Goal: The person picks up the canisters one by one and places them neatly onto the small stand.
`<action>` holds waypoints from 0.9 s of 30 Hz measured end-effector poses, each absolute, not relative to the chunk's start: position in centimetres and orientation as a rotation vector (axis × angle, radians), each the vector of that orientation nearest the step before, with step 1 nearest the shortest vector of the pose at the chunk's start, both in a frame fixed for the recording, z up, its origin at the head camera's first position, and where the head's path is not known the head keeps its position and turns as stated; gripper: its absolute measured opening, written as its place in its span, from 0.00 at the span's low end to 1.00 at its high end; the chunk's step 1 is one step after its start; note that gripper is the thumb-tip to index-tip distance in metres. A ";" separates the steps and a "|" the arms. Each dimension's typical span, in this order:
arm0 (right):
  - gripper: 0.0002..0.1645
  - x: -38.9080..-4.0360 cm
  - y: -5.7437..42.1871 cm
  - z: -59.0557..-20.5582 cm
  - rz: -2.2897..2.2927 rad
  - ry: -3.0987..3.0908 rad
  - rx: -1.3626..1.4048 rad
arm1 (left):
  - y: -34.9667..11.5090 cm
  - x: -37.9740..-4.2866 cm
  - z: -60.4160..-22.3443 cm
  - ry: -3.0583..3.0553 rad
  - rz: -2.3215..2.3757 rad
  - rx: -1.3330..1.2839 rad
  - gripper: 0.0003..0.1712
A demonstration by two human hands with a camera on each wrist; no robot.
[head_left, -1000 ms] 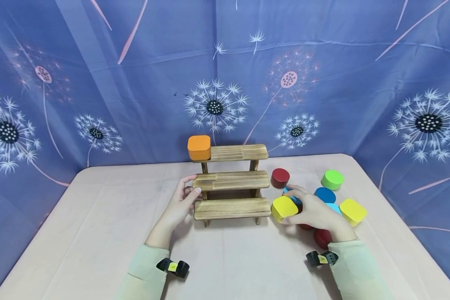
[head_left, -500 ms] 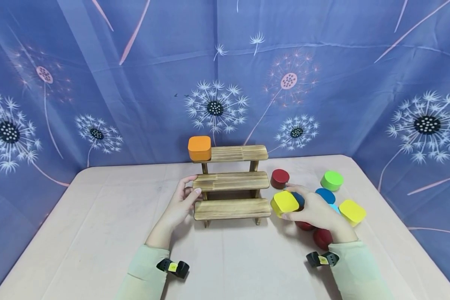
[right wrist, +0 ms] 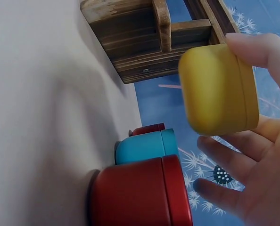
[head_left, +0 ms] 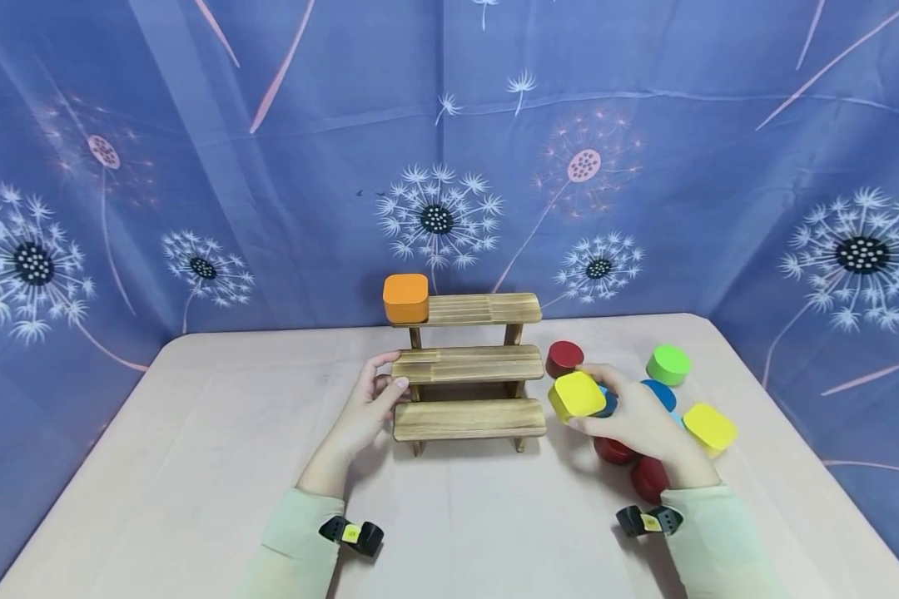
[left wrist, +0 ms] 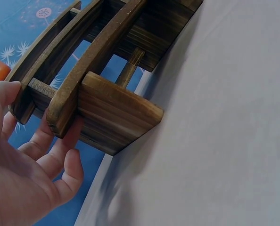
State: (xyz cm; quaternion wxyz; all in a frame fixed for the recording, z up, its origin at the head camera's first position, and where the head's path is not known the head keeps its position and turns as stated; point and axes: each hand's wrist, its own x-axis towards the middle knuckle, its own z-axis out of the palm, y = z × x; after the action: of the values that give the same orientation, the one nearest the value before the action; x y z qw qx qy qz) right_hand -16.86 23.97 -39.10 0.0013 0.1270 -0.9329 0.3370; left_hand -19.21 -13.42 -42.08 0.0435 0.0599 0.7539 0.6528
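Observation:
My left hand (head_left: 370, 403) grips the left end of the three-tier wooden display stand (head_left: 468, 418), thumb at the middle step. In the left wrist view, its fingers reach round the side of the stand (left wrist: 119, 106). At the stand's right, my right hand (head_left: 640, 416) pinches a yellow rounded-square tin (head_left: 578, 394) between thumb and fingers. The right wrist view has this yellow tin (right wrist: 218, 92) raised off the cloth, its lid seam visible. An orange rounded-square tin (head_left: 406, 299) sits on the left end of the top step.
Right of the stand are a dark red round tin (head_left: 565, 358), a green one (head_left: 669, 364), a dark blue one (head_left: 661, 394) and a second yellow square tin (head_left: 709, 428). More red tins (head_left: 650, 479) lie beneath the right hand. A blue dandelion curtain (head_left: 307, 208) encloses the table.
My right hand has raised the yellow tin slightly, and more of the blue and red tins behind it shows. The left hand stays on the stand. The head view has shifted a little.

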 end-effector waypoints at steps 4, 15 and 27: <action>0.45 -17.0 24.0 -39.0 1.115 -2.866 0.415 | -13.3 -19.2 -42.1 2.306 1.994 0.164 0.25; 0.45 -17.5 23.4 -38.1 1.260 -2.709 0.417 | -13.2 -18.8 -41.0 2.304 1.983 0.133 0.25; 0.46 -17.8 22.6 -36.8 1.251 -2.628 0.396 | -13.2 -18.9 -41.3 2.285 1.999 0.148 0.26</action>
State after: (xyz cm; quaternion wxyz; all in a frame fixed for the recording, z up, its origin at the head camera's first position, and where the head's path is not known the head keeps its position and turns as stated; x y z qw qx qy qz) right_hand -17.83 22.58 -36.81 0.1018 0.1342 -0.8901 0.4235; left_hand -18.92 -13.16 -41.32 0.0510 0.0485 0.7507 0.6569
